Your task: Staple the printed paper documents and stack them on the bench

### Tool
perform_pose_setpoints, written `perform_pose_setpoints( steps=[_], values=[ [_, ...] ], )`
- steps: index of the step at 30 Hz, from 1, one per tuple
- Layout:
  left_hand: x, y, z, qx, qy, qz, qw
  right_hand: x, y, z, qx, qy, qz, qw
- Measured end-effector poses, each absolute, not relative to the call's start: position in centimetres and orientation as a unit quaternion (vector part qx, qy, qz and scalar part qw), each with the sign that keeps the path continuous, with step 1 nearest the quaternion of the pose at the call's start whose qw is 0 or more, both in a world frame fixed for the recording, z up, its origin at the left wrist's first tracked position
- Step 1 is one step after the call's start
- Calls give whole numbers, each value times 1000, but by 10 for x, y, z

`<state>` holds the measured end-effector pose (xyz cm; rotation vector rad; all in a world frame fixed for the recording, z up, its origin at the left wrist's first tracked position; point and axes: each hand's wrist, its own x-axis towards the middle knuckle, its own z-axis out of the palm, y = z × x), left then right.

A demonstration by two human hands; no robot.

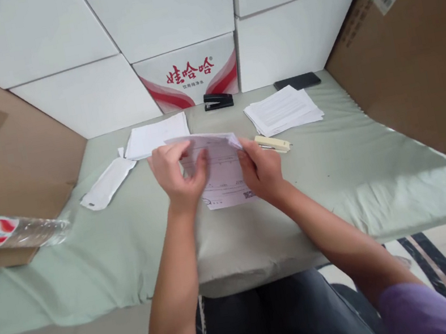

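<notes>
A printed paper slip [224, 175] with a dark square code near its lower right corner is held up over the cloth, its top edge bent over. My right hand [263, 168] pinches its right edge between thumb and fingers. At the left edge is my left hand [178, 172], fingers curved and thumb spread apart, touching the paper without a visible grip. Just past my right hand lies a pale yellow utility-knife-like tool [273, 143], partly hidden. Behind my left hand rests a stack of white papers [157, 135].
A black stapler [217, 100] stands at the back by white boxes [178, 8]. To the right are more printed papers [282, 109] and a black phone [298, 81]. A white pouch [107, 184] and a water bottle [10, 230] lie left. Cardboard boxes [414, 52] flank the green cloth [365, 188].
</notes>
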<state>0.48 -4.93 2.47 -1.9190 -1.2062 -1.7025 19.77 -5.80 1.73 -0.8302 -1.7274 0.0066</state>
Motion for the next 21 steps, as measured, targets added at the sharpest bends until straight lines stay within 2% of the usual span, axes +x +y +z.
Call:
perform_pose_setpoints(
  steps=[5, 11, 21],
  values=[
    [18, -55, 16, -687, -408, -572, 184, 198, -60, 13, -334, -766, 2, 549],
    [23, -54, 13, -705, -390, -566, 173, 199, -55, 10, -312, -767, -3, 561],
    [25, -53, 15, -717, -364, -555, 211, 200, -51, 12, -309, -775, -14, 550]
  ],
)
